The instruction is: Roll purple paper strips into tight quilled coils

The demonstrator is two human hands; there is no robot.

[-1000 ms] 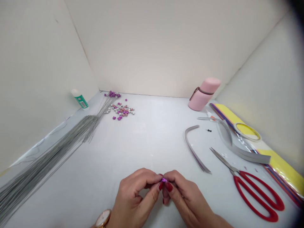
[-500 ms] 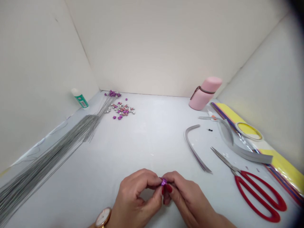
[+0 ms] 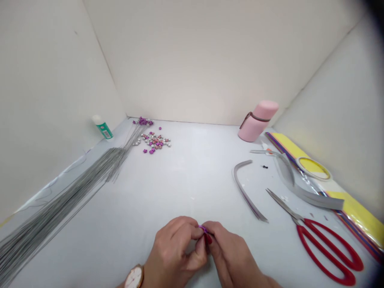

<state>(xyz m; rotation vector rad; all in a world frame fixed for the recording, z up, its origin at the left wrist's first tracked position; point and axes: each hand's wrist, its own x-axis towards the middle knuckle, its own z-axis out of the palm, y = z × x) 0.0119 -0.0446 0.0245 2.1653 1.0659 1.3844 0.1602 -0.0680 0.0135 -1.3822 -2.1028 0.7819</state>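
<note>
At the bottom middle, my left hand (image 3: 177,250) and my right hand (image 3: 229,252) meet fingertip to fingertip. Both pinch a small shiny purple strip (image 3: 204,229), of which only a bit shows between the fingers. The rest of it is hidden by the fingertips. A watch (image 3: 134,277) is on my left wrist. Farther back on the left lies a pile of small purple, silver and pink folded pieces (image 3: 156,142).
Grey wires (image 3: 69,192) with purple tips lie at left, near a glue stick (image 3: 104,129). At right are a pink bottle (image 3: 254,124), grey strips (image 3: 244,192), red-handled scissors (image 3: 297,218), a tape roll (image 3: 327,175) and yellow sheets (image 3: 357,210).
My fingertips have closed further over the purple strip, so less of it shows. My left hand has turned slightly, and my right hand has shifted a little left.
</note>
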